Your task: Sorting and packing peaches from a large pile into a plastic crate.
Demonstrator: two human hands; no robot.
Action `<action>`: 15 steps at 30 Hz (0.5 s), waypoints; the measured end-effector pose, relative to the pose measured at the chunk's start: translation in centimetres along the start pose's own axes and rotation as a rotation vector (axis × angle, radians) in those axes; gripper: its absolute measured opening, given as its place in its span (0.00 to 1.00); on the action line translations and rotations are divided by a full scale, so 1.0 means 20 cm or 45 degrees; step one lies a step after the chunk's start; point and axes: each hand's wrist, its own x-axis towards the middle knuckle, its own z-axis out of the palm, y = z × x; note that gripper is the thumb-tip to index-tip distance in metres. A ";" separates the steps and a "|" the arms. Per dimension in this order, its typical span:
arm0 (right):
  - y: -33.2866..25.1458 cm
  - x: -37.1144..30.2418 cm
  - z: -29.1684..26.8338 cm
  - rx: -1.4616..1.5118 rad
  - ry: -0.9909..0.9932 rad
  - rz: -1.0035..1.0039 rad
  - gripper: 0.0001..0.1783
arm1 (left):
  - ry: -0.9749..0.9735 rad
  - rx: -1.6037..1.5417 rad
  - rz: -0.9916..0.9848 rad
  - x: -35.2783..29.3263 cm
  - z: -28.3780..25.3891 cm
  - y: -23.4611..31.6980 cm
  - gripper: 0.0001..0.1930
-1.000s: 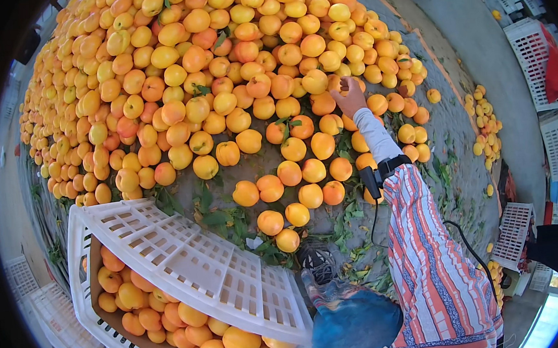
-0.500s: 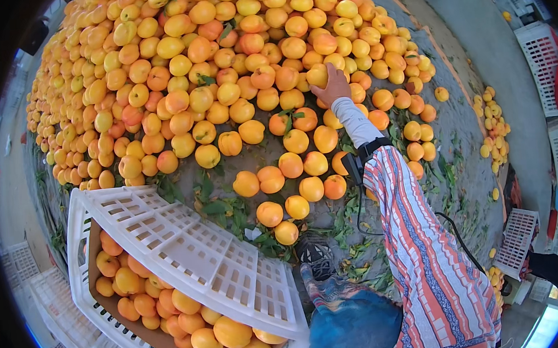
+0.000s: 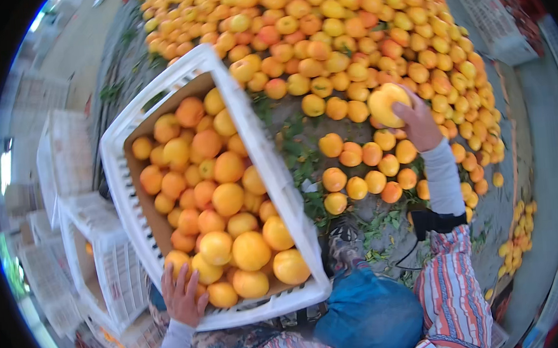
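Observation:
A yellow-orange peach [image 3: 385, 105] sits in my right hand [image 3: 419, 120], with the fingers curled round its right side. That hand is above the near edge of a wide heap of similar peaches [image 3: 321, 42]. Left of the heap, a white plastic crate [image 3: 272, 168] lined with brown cardboard [image 3: 135, 135] holds many peaches [image 3: 229, 199]. My left hand [image 3: 183, 297] rests at the crate's near left corner, fingers spread over the rim and against the peaches there. It grips nothing.
Loose peaches [image 3: 375, 181] and green leaves [image 3: 301, 163] lie on the grey ground sheet between crate and heap. A blue cloth-covered knee [image 3: 366, 313] is close to the crate's near right corner. More white crates [image 3: 106, 251] stand at the left. Another small peach pile [image 3: 518, 238] lies far right.
My right hand has come back from the heap with a peach in it. My view has swung toward the crate, and my left hand shows more fully at its corner.

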 end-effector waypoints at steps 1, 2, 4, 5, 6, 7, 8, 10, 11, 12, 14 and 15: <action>-0.03 0.02 0.02 -0.396 0.009 -0.272 0.34 | 0.041 -0.054 0.025 0.04 0.02 0.00 0.25; -0.13 -0.01 0.08 -0.470 -0.052 -0.265 0.35 | 0.030 -0.065 0.029 0.08 0.00 0.01 0.25; -0.27 -0.03 0.23 -0.422 -0.192 -0.262 0.37 | 0.032 -0.049 0.019 0.08 -0.02 0.01 0.26; -0.30 -0.02 0.35 -0.336 -0.253 -0.234 0.38 | 0.019 -0.037 0.012 0.06 -0.02 0.01 0.27; -0.32 0.00 0.50 -0.310 -0.376 -0.242 0.37 | 0.044 -0.045 -0.006 0.03 0.00 0.00 0.28; -0.35 0.02 0.68 -0.282 -0.488 -0.247 0.37 | 0.068 -0.050 -0.014 0.00 0.01 -0.02 0.28; -0.41 0.03 0.84 -0.328 -0.659 -0.228 0.36 | 0.083 -0.051 -0.035 -0.03 0.00 -0.02 0.29; -0.47 0.02 1.09 -0.510 -0.861 -0.208 0.35 | 0.114 -0.068 -0.035 -0.03 0.01 -0.01 0.29; -0.43 0.05 1.22 -0.458 -0.926 -0.160 0.35 | 0.117 -0.065 -0.035 -0.04 0.02 -0.01 0.29; -0.39 0.10 1.32 -0.608 -1.022 -0.120 0.35 | 0.127 -0.060 -0.044 -0.04 0.04 -0.01 0.30; -0.33 0.14 1.50 -0.671 -1.091 0.062 0.33 | 0.144 -0.065 -0.024 -0.01 0.04 -0.01 0.29; -0.27 0.17 1.61 -0.724 -1.172 0.020 0.34 | 0.129 -0.051 -0.032 -0.03 0.04 -0.02 0.28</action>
